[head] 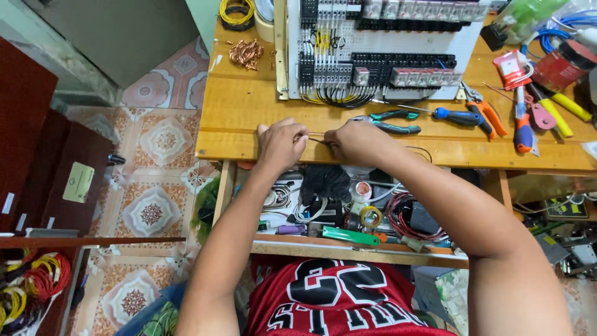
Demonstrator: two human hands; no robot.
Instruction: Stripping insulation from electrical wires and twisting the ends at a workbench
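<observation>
Left hand: left hand (281, 144) is resting on the front edge of the wooden workbench (249, 106), fingers curled in, pinching one end of a thin dark wire (316, 140).
Right hand: right hand (354, 142) is sitting just beside it, fist mostly closed, gripping the other end of the same wire; fingertips are hidden, so the exact pinch is hard to tell.
Wire: it is running short and straight between the two hands, low over the bench's front edge.
Near the hands: green-handled pliers (388, 121) are lying just behind the right hand; a blue-handled screwdriver (457, 116) is lying beside them, to the right.
Panel: a white perforated board (404, 46) carrying rows of black and grey terminal blocks and relays is standing at the back of the bench, black and yellow wires looping out under it.
Right side of bench: orange-handled cutters (488, 115), yellow-handled tools (563, 109) and a red tape roll (563, 65) are crowding together.
Back left: a pile of copper scraps (246, 53) is lying near a yellow wire coil (236, 11).
Below: an open drawer (348, 246) is showing tangled cables, tape rolls and a green tool.
Person: wearing a red jersey (339, 302), sitting close to the bench.
Floor: patterned tiles (152, 208) are showing at left.
</observation>
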